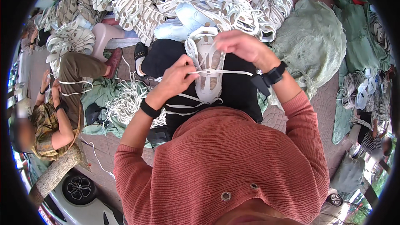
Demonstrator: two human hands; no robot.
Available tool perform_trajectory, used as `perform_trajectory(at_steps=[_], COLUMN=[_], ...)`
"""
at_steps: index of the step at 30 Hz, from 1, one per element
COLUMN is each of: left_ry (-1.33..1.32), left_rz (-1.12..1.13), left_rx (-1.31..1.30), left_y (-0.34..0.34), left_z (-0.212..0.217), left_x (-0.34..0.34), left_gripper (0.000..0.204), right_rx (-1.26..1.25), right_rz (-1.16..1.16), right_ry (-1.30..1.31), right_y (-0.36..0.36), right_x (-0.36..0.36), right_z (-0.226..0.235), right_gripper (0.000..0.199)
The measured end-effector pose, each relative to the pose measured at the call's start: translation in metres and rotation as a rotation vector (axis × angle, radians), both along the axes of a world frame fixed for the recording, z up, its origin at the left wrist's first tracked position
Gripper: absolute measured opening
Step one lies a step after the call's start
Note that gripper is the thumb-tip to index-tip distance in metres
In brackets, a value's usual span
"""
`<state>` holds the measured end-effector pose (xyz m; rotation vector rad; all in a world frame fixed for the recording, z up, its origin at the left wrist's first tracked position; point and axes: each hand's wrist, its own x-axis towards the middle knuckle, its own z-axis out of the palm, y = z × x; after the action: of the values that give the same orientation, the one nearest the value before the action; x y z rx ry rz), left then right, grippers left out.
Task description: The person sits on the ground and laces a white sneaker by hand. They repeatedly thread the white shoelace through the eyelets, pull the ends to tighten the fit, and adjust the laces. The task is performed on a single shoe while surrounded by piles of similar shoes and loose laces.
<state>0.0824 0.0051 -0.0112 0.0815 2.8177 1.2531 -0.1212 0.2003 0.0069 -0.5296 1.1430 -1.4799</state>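
Observation:
A white and beige sneaker (208, 64) lies on my lap, toe toward me, on black trousers. A white shoelace (231, 73) runs across its middle. My left hand (177, 77) pinches the lace at the shoe's left side. My right hand (241, 43) grips the lace above the shoe's upper right edge, near the tongue. Both wrists wear black bands. More lace loops lie across my lap below the shoe.
A big pile of white sneakers (137, 0) fills the ground ahead. A heap of loose white laces (125, 102) lies left of my knee. A seated person (58, 112) at left handles a lace. A green sack (312, 37) sits at right, more shoes (366, 89) beyond.

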Motion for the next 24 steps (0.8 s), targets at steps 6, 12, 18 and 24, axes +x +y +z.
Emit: perform_trajectory(at_steps=[6, 12, 18, 24], left_ry=[-0.044, -0.049, -0.019, 0.131], left_rz=[-0.203, -0.324, -0.242, -0.280], left_rx=[0.111, -0.067, -0.254, -0.279], left_y=[-0.028, -0.007, 0.009, 0.012], left_z=[0.017, 0.026, 0.014, 0.011], left_x=[-0.040, -0.071, -0.077, -0.061], left_gripper=[0.020, 0.021, 0.015, 0.019], right_rx=[-0.353, -0.059, 0.292, -0.215], right_rz=[-0.572, -1.098, -1.398, -1.354], right_ry=[-0.261, 0.587, 0.861, 0.220], right_y=[0.133, 0.409, 0.588, 0.505], right_x=[-0.140, -0.260, -0.293, -0.279], right_z=[0.022, 0.076, 0.102, 0.038], right_gripper=[0.042, 0.048, 0.048, 0.040])
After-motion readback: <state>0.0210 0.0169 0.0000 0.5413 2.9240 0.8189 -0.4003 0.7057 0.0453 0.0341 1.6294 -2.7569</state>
